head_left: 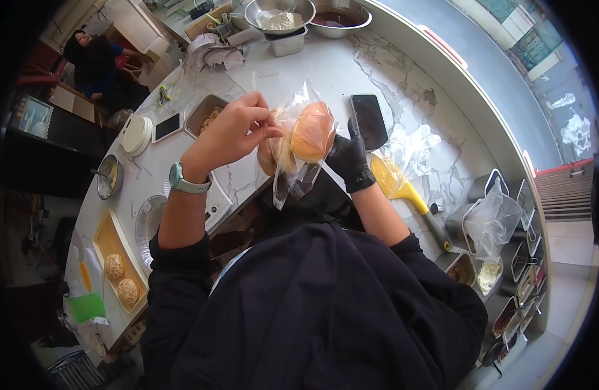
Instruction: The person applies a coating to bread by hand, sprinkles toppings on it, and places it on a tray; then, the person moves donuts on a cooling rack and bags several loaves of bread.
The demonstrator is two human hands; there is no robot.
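A golden-brown bun (311, 133) sits inside a clear plastic bag (303, 94) over the counter's near edge. Beside it, partly behind the plastic, another brown piece of bread (267, 155) shows; whether both share one bag I cannot tell. My right hand (350, 158), in a black glove, grips the bagged bun from its right side, with most fingers hidden behind it. My bare left hand (240, 127), with a pale watch (190, 180) on the wrist, pinches the plastic at the bun's left. The bag's loose end hangs below the bun.
A dark phone (368, 121) and a yellow spatula (413, 195) beside crumpled clear plastic gloves (410, 149) lie at right. Metal containers (465, 224) line the right edge. At left is a tray (121, 260) with two topped buns. Bowls (280, 18) stand far back; a person (104, 65) is beyond.
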